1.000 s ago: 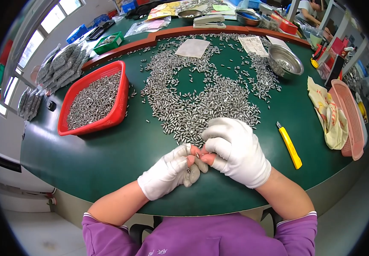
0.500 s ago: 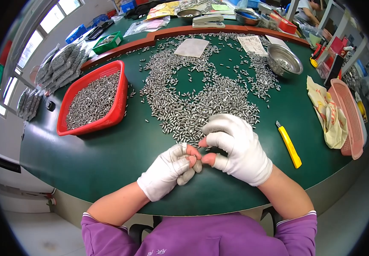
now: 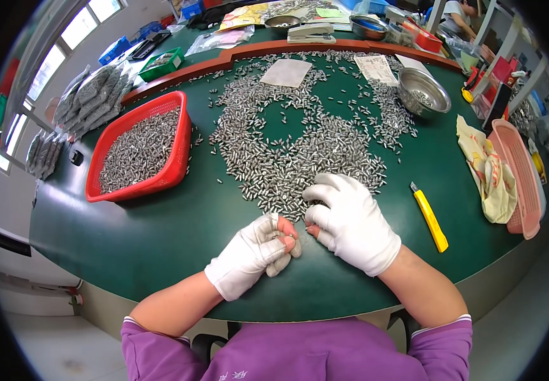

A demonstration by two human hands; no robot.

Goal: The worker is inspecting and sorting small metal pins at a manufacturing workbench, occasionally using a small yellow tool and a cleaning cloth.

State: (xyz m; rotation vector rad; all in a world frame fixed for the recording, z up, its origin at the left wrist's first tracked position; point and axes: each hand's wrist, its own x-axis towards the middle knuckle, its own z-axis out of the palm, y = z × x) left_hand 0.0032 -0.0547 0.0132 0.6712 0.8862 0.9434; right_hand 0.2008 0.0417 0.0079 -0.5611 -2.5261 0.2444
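Two hands: both in white gloves with cut-off fingertips, close together at the near middle of the green table (image 3: 160, 241).
Left hand (image 3: 252, 254): curled almost into a fist, bare fingertips pinched around some small metal pins (how many cannot be told).
Right hand (image 3: 350, 222): fingers bent and spread, resting on the near edge of the pin heap; whether it grips anything cannot be told.
Pin heap (image 3: 287, 152): small silver cylinders spread loosely over the table's middle, from the right hand out to the far rim, with bare green patches inside.
Red basket (image 3: 141, 149): left of the heap, filled with the same pins, just apart from the scatter.
Steel bowl (image 3: 422, 91): far right, at the heap's fringe.
Yellow utility knife (image 3: 430, 218): right of the right hand, well apart from it.
Pink tray (image 3: 521, 184): at the right edge, a yellowish cloth (image 3: 487, 171) beside it.
Open room: bare green surface lies left of the left hand, below the basket, and along the near rim (curved by the lens).
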